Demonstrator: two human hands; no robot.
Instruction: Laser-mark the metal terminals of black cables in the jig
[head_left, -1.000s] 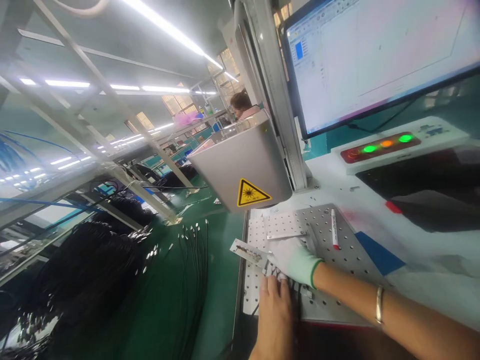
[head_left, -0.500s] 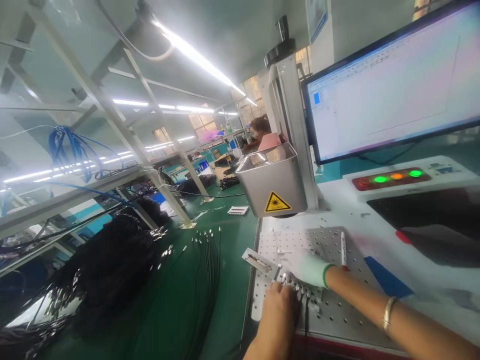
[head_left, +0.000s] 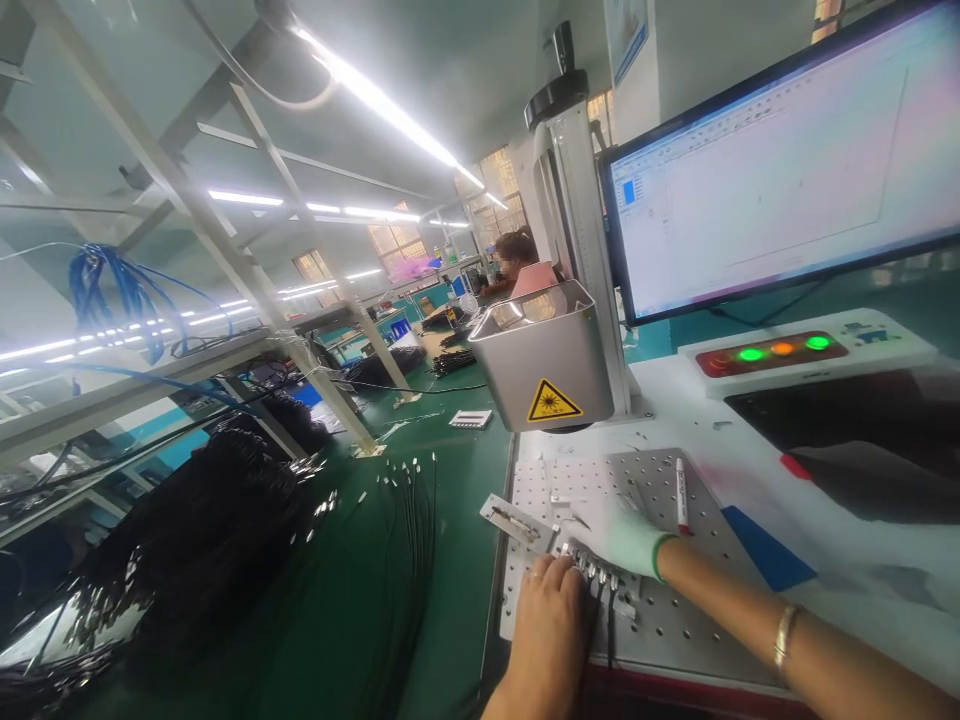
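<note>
Several black cables with silver metal connectors (head_left: 592,570) sit side by side at a fixture on the perforated metal plate (head_left: 675,625). My bare left hand (head_left: 551,605) is closed over the cables at the row's left end, fingers bent against the connectors. From the right, my right hand (head_left: 626,535), in a white glove with a green cuff, reaches just behind the row. Its fingers blend into the bright plate, so their grip is unclear. A slotted metal piece (head_left: 517,523) lies angled at the plate's left edge, beside my left fingertips.
Above the plate hangs a grey laser head (head_left: 544,365) on a column. A red-and-white marker (head_left: 682,497) lies at the right, near a blue sheet (head_left: 765,550). Loose cables (head_left: 420,540) and a large black cable pile (head_left: 202,520) lie on the green table. A monitor (head_left: 772,190) stands behind.
The view has shifted slightly. My left hand has drawn back a little toward me, showing more of the connectors. My right hand stays behind the row.
</note>
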